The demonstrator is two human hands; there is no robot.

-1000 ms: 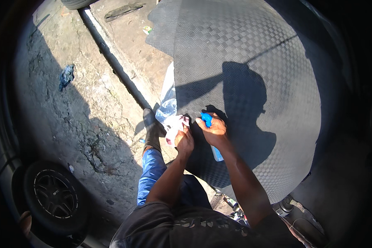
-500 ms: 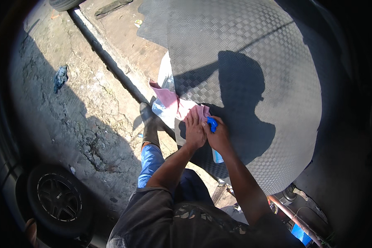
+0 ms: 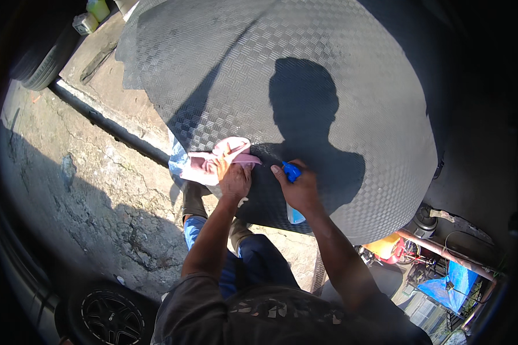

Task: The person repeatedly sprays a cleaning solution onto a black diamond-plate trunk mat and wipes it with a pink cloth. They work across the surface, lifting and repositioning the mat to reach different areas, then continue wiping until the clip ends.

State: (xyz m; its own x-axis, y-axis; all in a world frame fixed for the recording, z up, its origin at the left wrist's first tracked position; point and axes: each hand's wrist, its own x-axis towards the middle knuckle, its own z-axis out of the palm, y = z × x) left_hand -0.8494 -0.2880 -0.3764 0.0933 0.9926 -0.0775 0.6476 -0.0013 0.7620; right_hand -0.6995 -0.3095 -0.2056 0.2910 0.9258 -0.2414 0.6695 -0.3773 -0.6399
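Observation:
A black rubber mat [image 3: 380, 109] with a raised checker pattern spreads before me. Near its left edge my left hand [image 3: 234, 179] holds a bunched pink cloth [image 3: 200, 168] against the surface, fingers curled into the folds. My right hand [image 3: 302, 190], to the right, is wrapped round a spray bottle with a blue trigger head [image 3: 292, 171]. Below that hand shows part of the bottle's light blue body; the rest is covered by my palm. The shadow of a head and shoulders falls over the mat's middle.
Cracked concrete with a dark groove [image 3: 112, 127] lies at the left. A tire [image 3: 43, 68] and jugs [image 3: 98, 8] stand at the far left, a spoked wheel [image 3: 114, 316] at the near left. On the right are a pinkish pole [image 3: 443, 252] and a blue sheet [image 3: 452, 287].
My left hand has slid leftward with the pink cloth, away from my right hand. The right hand still grips the spray bottle. The whole view has shifted, showing more on the right.

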